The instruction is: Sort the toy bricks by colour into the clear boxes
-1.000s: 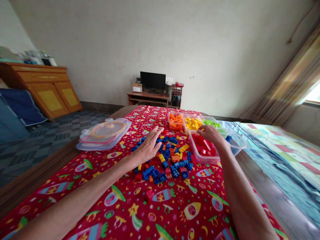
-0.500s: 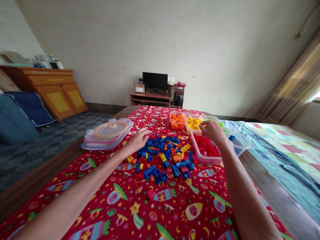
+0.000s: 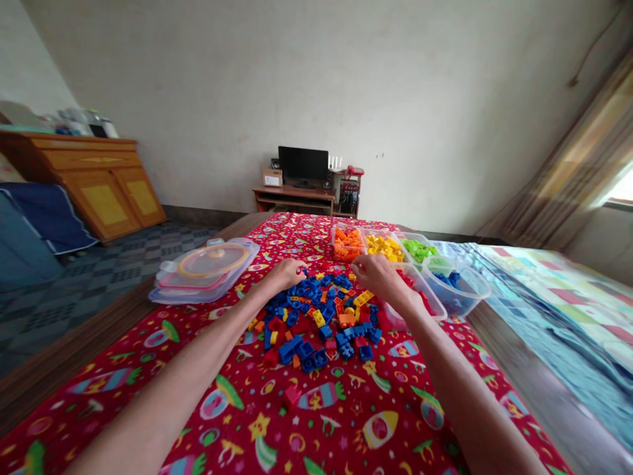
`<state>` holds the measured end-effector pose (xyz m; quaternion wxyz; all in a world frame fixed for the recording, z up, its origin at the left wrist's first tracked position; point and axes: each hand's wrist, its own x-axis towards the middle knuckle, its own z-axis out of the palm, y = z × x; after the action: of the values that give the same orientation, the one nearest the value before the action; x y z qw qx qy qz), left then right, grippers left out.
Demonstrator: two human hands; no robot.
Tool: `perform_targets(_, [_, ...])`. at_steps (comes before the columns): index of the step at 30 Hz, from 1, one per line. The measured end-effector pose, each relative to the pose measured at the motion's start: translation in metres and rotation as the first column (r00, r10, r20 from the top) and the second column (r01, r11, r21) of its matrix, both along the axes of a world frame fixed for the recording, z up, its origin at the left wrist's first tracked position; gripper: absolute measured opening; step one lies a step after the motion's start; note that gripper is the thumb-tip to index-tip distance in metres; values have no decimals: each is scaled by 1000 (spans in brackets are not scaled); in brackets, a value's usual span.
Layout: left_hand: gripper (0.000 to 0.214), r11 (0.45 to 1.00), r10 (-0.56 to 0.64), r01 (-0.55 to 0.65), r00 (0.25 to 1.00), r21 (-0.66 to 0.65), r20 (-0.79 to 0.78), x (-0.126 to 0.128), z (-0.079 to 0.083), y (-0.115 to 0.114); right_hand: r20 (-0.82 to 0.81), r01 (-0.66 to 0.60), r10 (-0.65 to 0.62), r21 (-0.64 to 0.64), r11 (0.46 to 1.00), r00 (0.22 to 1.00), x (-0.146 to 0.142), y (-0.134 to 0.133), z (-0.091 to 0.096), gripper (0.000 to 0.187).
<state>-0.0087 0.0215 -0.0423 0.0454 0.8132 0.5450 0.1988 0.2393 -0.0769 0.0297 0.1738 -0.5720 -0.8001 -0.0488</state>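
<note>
A mixed pile of toy building bricks (image 3: 316,316), mostly blue with some red, orange and yellow, lies on the red patterned tablecloth (image 3: 208,369). My left hand (image 3: 287,273) is at the pile's far left edge, fingers curled together; a bit of blue shows by the fingertips, but whether it is held I cannot tell. Over the far right side of the pile is my right hand (image 3: 376,272), fingers bent in a pinch, their contents hidden. Its wrist and forearm partly cover a clear tub (image 3: 442,311) of red bricks.
Beyond my right hand stand tubs of orange bricks (image 3: 347,239), yellow bricks (image 3: 384,249) and green bricks (image 3: 418,249). A round-cornered tub (image 3: 475,300) holds blue bricks. Stacked clear lids (image 3: 202,272) lie at the left. One red brick (image 3: 291,396) sits apart, nearer me.
My right hand has moved left from above the tubs to the pile. My left hand has drawn its outstretched fingers together at the pile's far edge. The view has shifted slightly.
</note>
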Motion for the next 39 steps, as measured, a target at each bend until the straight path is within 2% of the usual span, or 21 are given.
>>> perform_targets(6, [40, 995, -14, 6, 997, 102, 76, 4, 4, -3, 34, 1, 1, -54, 999, 999, -25, 14, -19, 31])
perform_targets(10, [37, 961, -261, 244, 955, 127, 140, 14, -3, -8, 38, 9, -6, -97, 995, 999, -52, 36, -34, 39])
perform_targets(12, [35, 952, -306, 298, 939, 71, 158, 16, -8, -11, 48, 19, -13, -140, 990, 999, -61, 47, -42, 40])
perform_targets(16, [31, 978, -207, 208, 961, 14, 182, 16, -12, -12, 54, 52, -43, -176, 983, 998, -64, 61, -55, 39])
perform_targets(21, [37, 993, -109, 115, 959, -9, 263, 11, -5, -10, 9, 90, -89, -131, 987, 996, -60, 74, -61, 44])
perform_targets(25, [38, 998, -37, 51, 927, -26, 373, 3, 6, -10, -21, -9, 6, -134, 991, 1000, -66, 90, -59, 43])
perform_targets(28, [39, 997, -5, 37, 891, -62, 454, -3, 12, -14, -26, -98, 94, -167, 981, 995, -72, 99, -60, 34])
perform_targets(30, [39, 994, 8, 47, 864, -96, 504, -5, 13, -17, -37, -118, 113, -185, 976, 993, -74, 100, -61, 28])
perform_targets(33, [38, 990, 31, 52, 830, -132, 557, -6, 12, -17, -58, -95, 86, -178, 979, 995, -72, 96, -57, 33])
perform_targets(35, [38, 990, 44, 43, 819, -138, 572, -5, 11, -15, -120, -76, 57, -158, 985, 991, -68, 91, -50, 35])
perform_targets(37, [41, 987, 57, 44, 799, -153, 598, -5, 12, -14, -270, -91, 56, -119, 989, 961, -65, 85, -43, 32])
perform_targets(39, [46, 981, 81, 54, 761, -187, 644, -4, 16, -16, -499, -143, 77, -97, 985, 863, -64, 77, -37, 26])
